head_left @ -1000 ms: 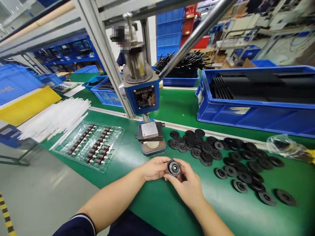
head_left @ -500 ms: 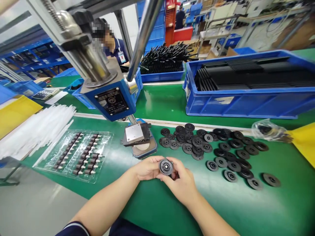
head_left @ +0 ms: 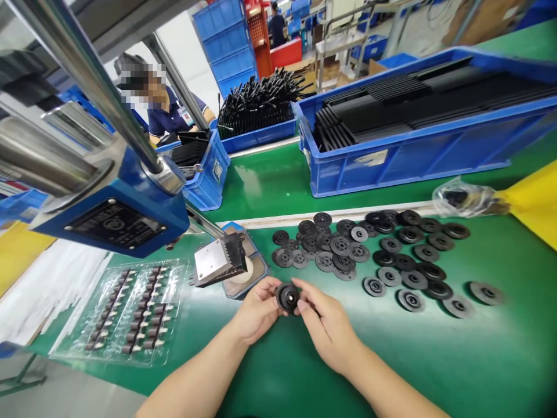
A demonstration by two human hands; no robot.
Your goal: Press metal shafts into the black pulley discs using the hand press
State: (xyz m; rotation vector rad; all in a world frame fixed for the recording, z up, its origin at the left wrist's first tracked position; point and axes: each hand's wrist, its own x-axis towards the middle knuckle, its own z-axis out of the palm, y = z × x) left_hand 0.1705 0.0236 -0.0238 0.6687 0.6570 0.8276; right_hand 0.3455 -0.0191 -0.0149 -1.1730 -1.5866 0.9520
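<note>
In front of my body, above the green bench, my left hand (head_left: 257, 310) grips a black round wheel-like part (head_left: 286, 297) by its left side. A small shiny pin tip shows at its centre. My right hand (head_left: 322, 322) has thumb and index finger at the right edge of the same part, the fingertips touching it; the other fingers are partly hidden. Beyond the hands lie many loose black discs (head_left: 342, 245), some flat with holes, others with raised hubs (head_left: 411, 300). The press base (head_left: 246, 273) stands just past my left hand.
A blue hand press (head_left: 130, 203) with steel lever looms at left, its metal block (head_left: 213, 259) above the base. A clear tray (head_left: 126, 313) holds rows of dark cylindrical parts. Blue bins (head_left: 391, 168) of black parts line the back. A co-worker (head_left: 169, 110) sits beyond.
My view has shifted, so the press looks larger and further left. The black part has turned slightly to the side, and my right fingers have moved from around it to its right edge.
</note>
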